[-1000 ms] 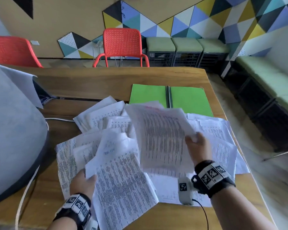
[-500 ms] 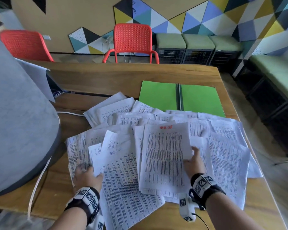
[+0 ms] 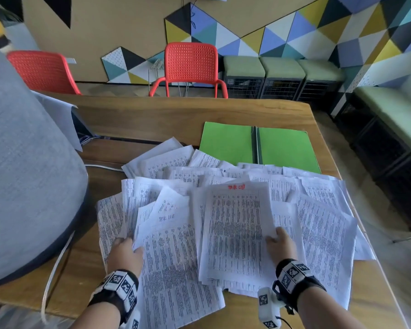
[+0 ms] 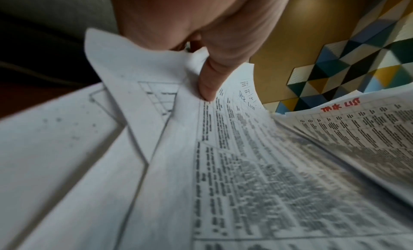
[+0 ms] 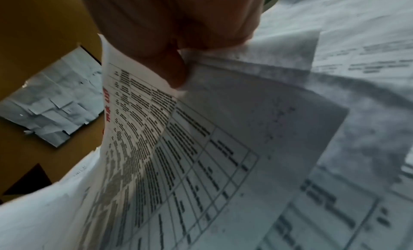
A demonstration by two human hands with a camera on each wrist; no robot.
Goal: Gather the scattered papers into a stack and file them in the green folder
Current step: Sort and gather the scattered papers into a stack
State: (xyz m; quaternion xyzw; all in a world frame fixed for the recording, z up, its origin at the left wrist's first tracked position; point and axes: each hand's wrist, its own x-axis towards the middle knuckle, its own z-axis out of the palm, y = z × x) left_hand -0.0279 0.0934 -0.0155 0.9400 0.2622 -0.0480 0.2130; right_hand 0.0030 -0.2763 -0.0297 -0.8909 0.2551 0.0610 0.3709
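Several printed white papers (image 3: 180,176) lie fanned and overlapping across the near half of the wooden table (image 3: 152,115). Beyond them an open green folder (image 3: 226,141) lies flat. My right hand (image 3: 274,238) pinches the right edge of a small bundle topped by a sheet headed in red "TASK LIST" (image 3: 235,224), thumb on top (image 5: 176,71). My left hand (image 3: 125,245) grips the left edge of a few sheets (image 3: 171,257); its thumb (image 4: 208,84) presses down on them and the other fingers are hidden under the paper.
A big grey rounded object (image 3: 22,174) fills the table's left side, with a white cable (image 3: 55,269) running past it. Red chairs (image 3: 190,65) stand behind the table. The table's right edge (image 3: 365,245) drops to the floor close to the papers.
My right hand lowered the raised red-headed bundle flat onto the pile and drew it toward me. The left hand's lifted sheets also came down onto the pile.
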